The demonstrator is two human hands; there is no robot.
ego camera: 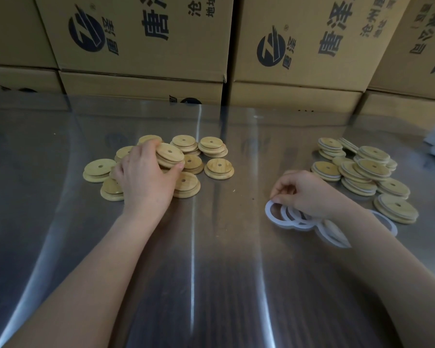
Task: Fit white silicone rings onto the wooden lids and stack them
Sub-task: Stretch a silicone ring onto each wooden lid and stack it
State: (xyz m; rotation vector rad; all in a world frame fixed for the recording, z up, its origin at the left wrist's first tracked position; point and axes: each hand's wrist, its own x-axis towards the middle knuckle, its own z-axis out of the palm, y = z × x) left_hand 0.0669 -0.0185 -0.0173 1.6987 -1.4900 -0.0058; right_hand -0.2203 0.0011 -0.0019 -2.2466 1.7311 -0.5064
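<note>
Left grip (146, 172) is curled round one lid (170, 154), thumb at the near edge and fingers over the far edge. The lid is held tilted just above the bare lids (219, 168) heaped on the counter (211, 272).

Right grip (304, 192) is pinching the upper edge of a ring (268, 212), which overlaps other rings (334, 234) lying flat under the wrist. Fitted lids (372, 169) are piled loosely at far right, well apart from the bare ones.

Risks judged from this state:
- A second ring may be dragged up with the pinched one, since the rings are thin and overlapped.
- Loose rings may be swept along the counter by the right forearm resting over them.
- Neighbouring bare lids lean on one another and may be knocked askew as the held lid is drawn clear.
- The ring may be seated unevenly or twisted if stretched on from one side only.
- The fitted pile is leaning and uneven, so a lid added carelessly may slide off.
</note>
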